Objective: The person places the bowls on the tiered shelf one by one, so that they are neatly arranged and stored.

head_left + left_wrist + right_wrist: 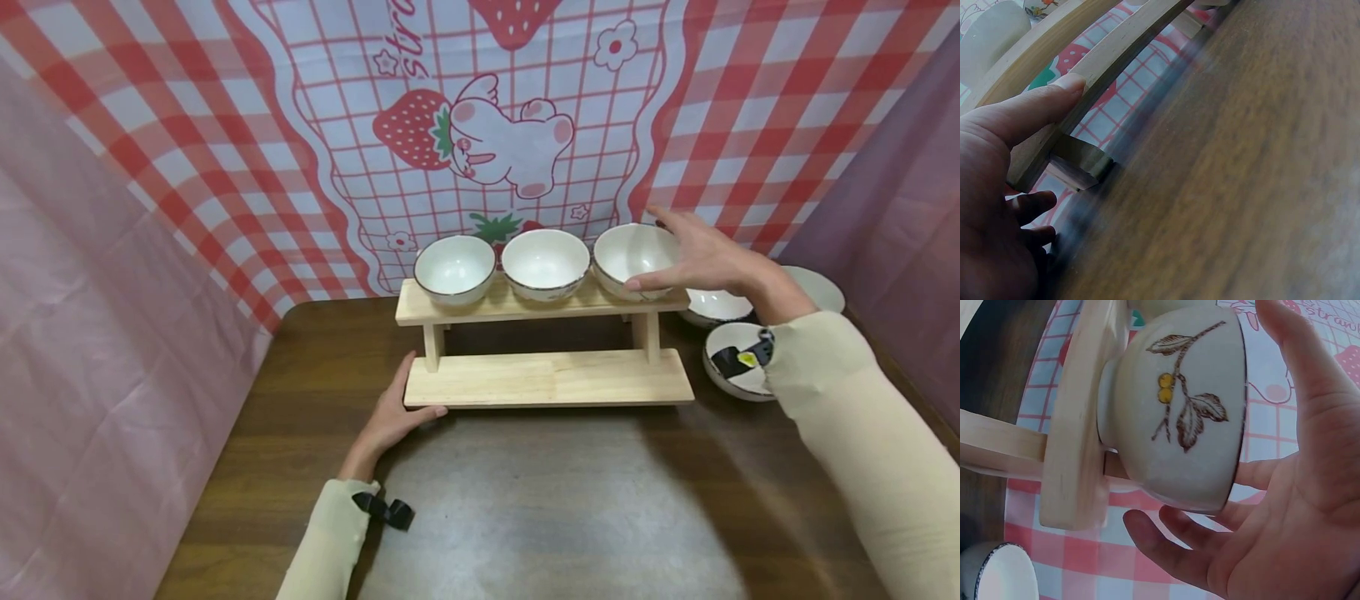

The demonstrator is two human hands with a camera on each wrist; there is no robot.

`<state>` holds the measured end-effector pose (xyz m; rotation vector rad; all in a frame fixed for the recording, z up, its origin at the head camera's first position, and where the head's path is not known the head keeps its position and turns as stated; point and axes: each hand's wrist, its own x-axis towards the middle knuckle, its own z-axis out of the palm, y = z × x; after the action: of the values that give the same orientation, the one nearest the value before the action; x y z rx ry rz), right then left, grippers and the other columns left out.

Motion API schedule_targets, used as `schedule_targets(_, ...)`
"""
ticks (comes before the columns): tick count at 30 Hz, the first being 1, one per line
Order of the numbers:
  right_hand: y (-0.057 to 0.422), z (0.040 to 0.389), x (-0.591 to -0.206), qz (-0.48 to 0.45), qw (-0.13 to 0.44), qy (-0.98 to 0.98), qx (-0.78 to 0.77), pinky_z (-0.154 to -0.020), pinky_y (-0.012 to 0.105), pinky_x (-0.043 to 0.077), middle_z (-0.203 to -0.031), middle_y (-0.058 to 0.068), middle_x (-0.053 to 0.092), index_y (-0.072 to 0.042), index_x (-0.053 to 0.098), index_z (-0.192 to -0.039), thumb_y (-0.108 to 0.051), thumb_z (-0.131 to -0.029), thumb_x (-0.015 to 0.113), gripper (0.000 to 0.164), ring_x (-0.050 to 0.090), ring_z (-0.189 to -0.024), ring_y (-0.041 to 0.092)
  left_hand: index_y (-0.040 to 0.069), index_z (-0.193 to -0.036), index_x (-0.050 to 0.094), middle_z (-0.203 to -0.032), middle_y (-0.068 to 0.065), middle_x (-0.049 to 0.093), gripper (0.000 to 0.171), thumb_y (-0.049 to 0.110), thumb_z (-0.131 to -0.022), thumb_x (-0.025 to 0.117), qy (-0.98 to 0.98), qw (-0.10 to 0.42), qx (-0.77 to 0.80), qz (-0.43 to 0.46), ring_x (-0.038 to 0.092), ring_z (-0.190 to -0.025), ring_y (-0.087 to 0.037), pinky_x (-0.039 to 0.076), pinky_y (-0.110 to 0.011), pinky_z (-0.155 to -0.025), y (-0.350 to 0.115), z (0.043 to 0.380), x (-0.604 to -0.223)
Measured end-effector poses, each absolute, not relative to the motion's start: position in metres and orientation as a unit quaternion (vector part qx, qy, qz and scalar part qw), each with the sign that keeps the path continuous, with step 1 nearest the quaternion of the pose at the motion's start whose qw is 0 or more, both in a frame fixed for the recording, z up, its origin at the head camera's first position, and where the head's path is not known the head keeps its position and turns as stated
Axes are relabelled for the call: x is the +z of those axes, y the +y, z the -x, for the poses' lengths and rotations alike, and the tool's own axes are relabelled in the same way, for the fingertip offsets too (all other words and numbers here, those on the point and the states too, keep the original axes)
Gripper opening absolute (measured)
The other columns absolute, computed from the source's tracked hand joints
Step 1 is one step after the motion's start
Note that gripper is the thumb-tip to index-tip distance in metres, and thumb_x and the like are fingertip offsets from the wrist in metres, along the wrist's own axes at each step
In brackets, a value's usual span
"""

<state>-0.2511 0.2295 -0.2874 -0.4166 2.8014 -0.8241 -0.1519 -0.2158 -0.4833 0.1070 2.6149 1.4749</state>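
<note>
A two-tier wooden shelf stand (551, 379) stands on the table. Three white bowls with dark rims line its upper tier: a left bowl (455, 268), a middle bowl (546, 262) and a right bowl (636, 254). My left hand (392, 412) grips the left end of the lower tier, thumb along the front edge. Around the right bowl, spread wide, is my right hand (701, 254). In the right wrist view this bowl (1179, 412) sits upright on the board and shows a brown branch with yellow berries; a gap shows between thumb and rim.
Right of the stand, more bowls sit on the table: one bowl (716, 308) by the stand's end, a nearer bowl (735, 379) partly behind the wrist strap, and another bowl (813, 287) behind the right arm. A checkered strawberry cloth (517, 150) hangs behind.
</note>
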Motion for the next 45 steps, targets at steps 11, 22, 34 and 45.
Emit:
schedule_targets(11,0.239,0.242,-0.275,0.128,0.079,0.949,-0.278,-0.105,0.075,0.032,-0.158,0.031,0.025,-0.013,0.004,-0.163,-0.05,-0.08,0.079,0.118,0.03,-0.14,0.05,0.016,-0.163,0.011,-0.166,-0.014,0.026,0.111,0.032,-0.08,0.084,0.867,0.073,0.491,-0.037,0.028,-0.152,-0.035,0.027,-0.057,-0.121,-0.216,0.152,-0.484)
schedule_targets(22,0.262,0.229,-0.269,0.123,0.043,0.96,-0.247,-0.098,0.075,0.035,-0.157,0.034,0.022,-0.012,0.004,-0.163,-0.049,-0.08,0.079,0.117,0.033,-0.133,0.051,0.016,-0.163,0.01,-0.166,-0.014,0.026,0.111,0.034,-0.081,0.084,0.866,0.075,0.493,-0.039,0.027,-0.153,-0.034,0.027,-0.057,-0.122,-0.216,0.152,-0.483)
schedule_targets(34,0.297,0.207,-0.28,0.096,0.022,0.967,-0.237,-0.096,0.075,0.036,-0.153,0.038,0.024,-0.006,0.008,-0.161,-0.044,-0.081,0.079,0.114,0.031,-0.131,0.053,0.018,-0.163,0.011,-0.166,-0.013,0.027,0.111,0.031,-0.081,0.084,0.866,0.077,0.492,-0.035,0.028,-0.152,-0.034,0.027,-0.057,-0.122,-0.215,0.152,-0.483)
schedule_targets(45,0.321,0.194,-0.3,0.08,0.01,0.969,-0.233,-0.093,0.075,0.04,-0.152,0.04,0.023,0.0,0.01,-0.16,-0.046,-0.082,0.077,0.112,0.031,-0.13,0.053,0.018,-0.163,0.01,-0.166,-0.013,0.026,0.111,0.034,-0.081,0.083,0.868,0.078,0.489,-0.038,0.027,-0.153,-0.034,0.027,-0.057,-0.122,-0.216,0.153,-0.484)
